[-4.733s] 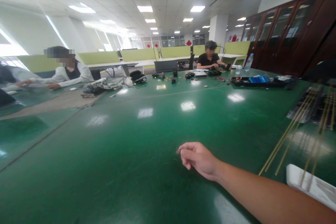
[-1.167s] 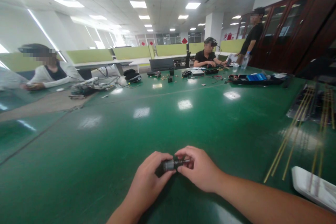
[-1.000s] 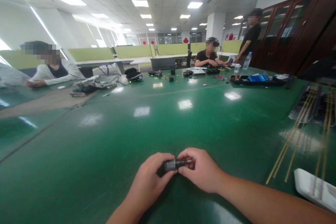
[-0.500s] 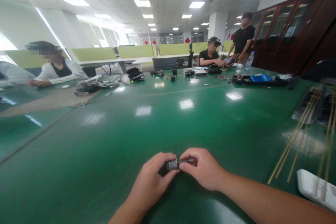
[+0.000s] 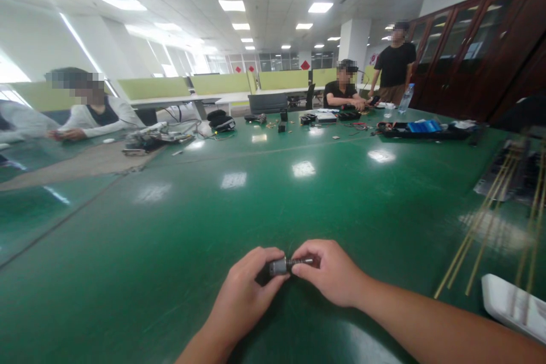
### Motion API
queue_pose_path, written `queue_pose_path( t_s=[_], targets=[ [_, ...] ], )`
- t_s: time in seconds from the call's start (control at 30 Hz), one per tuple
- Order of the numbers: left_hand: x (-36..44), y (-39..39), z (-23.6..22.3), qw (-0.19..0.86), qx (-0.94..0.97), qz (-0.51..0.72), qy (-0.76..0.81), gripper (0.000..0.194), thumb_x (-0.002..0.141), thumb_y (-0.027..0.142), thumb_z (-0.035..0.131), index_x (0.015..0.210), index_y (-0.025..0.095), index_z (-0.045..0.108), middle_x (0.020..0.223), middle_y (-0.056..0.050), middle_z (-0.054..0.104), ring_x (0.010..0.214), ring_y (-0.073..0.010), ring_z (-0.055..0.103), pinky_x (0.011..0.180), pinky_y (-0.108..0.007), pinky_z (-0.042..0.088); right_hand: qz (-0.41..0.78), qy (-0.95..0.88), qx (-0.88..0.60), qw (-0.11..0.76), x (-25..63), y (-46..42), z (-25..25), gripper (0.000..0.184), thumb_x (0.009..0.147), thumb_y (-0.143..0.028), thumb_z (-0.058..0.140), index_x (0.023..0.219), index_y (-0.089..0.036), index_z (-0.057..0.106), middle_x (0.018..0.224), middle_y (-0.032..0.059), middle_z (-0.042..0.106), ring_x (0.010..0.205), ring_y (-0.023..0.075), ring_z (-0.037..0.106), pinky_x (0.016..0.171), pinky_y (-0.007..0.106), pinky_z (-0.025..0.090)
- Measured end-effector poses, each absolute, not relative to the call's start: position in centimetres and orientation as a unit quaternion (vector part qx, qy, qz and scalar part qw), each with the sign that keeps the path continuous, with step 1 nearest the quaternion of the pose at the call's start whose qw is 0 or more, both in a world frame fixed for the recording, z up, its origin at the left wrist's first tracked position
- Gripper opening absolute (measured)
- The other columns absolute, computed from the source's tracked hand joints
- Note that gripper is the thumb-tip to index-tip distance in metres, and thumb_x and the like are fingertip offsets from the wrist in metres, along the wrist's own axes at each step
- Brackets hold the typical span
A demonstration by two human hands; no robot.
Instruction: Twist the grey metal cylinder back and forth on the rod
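Observation:
My left hand (image 5: pixel 245 293) pinches a small grey cylinder (image 5: pixel 278 267), which looks like a little motor, between thumb and fingers. A dark ribbed shaft (image 5: pixel 295 262) sticks out of its right end. My right hand (image 5: pixel 335 276) has thumb and fingertips closed on this shaft, whose shiny tip shows by the fingers. Shaft and cylinder are in line, lying roughly level just over the green table (image 5: pixel 273 210). The fingers cover part of both pieces.
To the right lie several thin sticks (image 5: pixel 482 233) and a white tray (image 5: pixel 497 301). At the far side are a black tray (image 5: pixel 447 135) with a blue packet, a bottle (image 5: pixel 406 98), small black parts (image 5: pixel 284 115) and cables. People sit or stand beyond.
Both hands keep their grip at nearly the same spot. The cylinder has shifted very slightly left, and the shaft's tip catches more light.

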State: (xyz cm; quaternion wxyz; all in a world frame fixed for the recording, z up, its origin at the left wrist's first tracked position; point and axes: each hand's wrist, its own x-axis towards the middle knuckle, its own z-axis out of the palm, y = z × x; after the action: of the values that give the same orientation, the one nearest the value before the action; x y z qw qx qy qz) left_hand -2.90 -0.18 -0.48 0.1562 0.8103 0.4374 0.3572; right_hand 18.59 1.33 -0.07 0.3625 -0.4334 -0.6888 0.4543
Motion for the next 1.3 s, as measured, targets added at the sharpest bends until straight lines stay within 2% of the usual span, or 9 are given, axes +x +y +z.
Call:
queue_pose_path(
  t_s=[0.5, 0.9, 1.3],
  targets=[
    [-3.14, -0.06, -0.55, 0.136, 0.812, 0.365, 0.434, 0.026, 0.088, 0.024, 0.068, 0.113, 0.03, 0.061, 0.104, 0.002, 0.067, 0.096, -0.0152, 0.064, 0.086, -0.025, 0.051, 0.459, -0.676, -0.445, 0.367, 18.33, 1.04, 0.47, 0.01, 0.08, -0.02, 0.066, 0.085, -0.016, 0.073, 0.074, 0.0014, 0.068, 0.067, 0.0142, 0.059, 0.06, 0.023, 0.041],
    [-3.15, 0.05, -0.19, 0.125, 0.81, 0.378, 0.43, 0.027, 0.087, 0.025, 0.069, 0.112, 0.031, 0.061, 0.104, 0.004, 0.067, 0.094, -0.0137, 0.064, 0.085, -0.023, 0.05, 0.477, -0.673, -0.431, 0.365, 18.44, 1.01, -0.07, 0.011, 0.087, -0.025, 0.059, 0.088, -0.017, 0.066, 0.069, -0.0024, 0.059, 0.063, 0.0119, 0.052, 0.058, 0.023, 0.038],
    [-3.23, 0.17, -0.25, 0.11, 0.808, 0.396, 0.422, 0.027, 0.087, 0.024, 0.07, 0.112, 0.031, 0.061, 0.104, 0.004, 0.067, 0.095, -0.0128, 0.065, 0.086, -0.023, 0.05, 0.483, -0.671, -0.424, 0.37, 18.46, 1.19, -0.52, 0.012, 0.089, -0.027, 0.058, 0.09, -0.018, 0.064, 0.07, -0.0021, 0.058, 0.064, 0.0127, 0.051, 0.059, 0.025, 0.037]
  ],
)
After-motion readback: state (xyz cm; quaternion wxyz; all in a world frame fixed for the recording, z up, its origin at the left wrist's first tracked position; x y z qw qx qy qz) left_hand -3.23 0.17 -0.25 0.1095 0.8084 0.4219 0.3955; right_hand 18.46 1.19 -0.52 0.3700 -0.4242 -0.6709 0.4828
